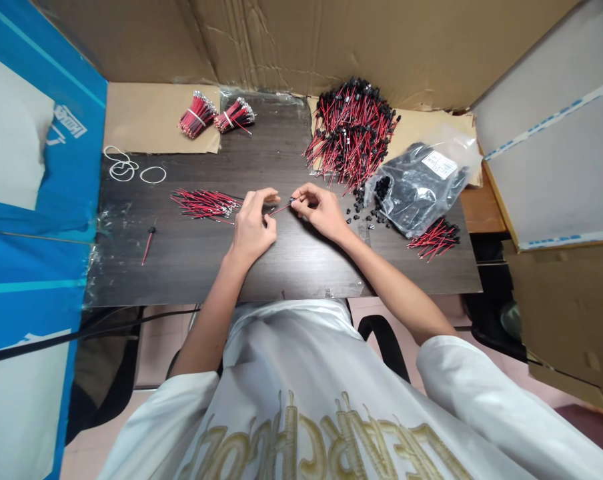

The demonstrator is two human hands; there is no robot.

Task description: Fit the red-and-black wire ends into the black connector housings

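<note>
The left hand [254, 223] is pinching one end of a red wire [280, 209] between thumb and fingertips, and the right hand [319, 210] is closing its fingers on a small black connector [292, 199] at the other end, both just above the middle of the dark table [191, 267]. Loose wires [204, 203] are lying just left of the left hand. A pile [351, 133] of connector-tipped wires and a bag [421, 187] are sitting to the right, with bundles [196, 115] and rubber bands [131, 167] far left.

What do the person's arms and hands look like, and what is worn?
The left hand and right hand are bare, without gloves, rings or watch. Forearms are uncovered. Loose white short sleeves belong to a white shirt with gold lettering.
</note>
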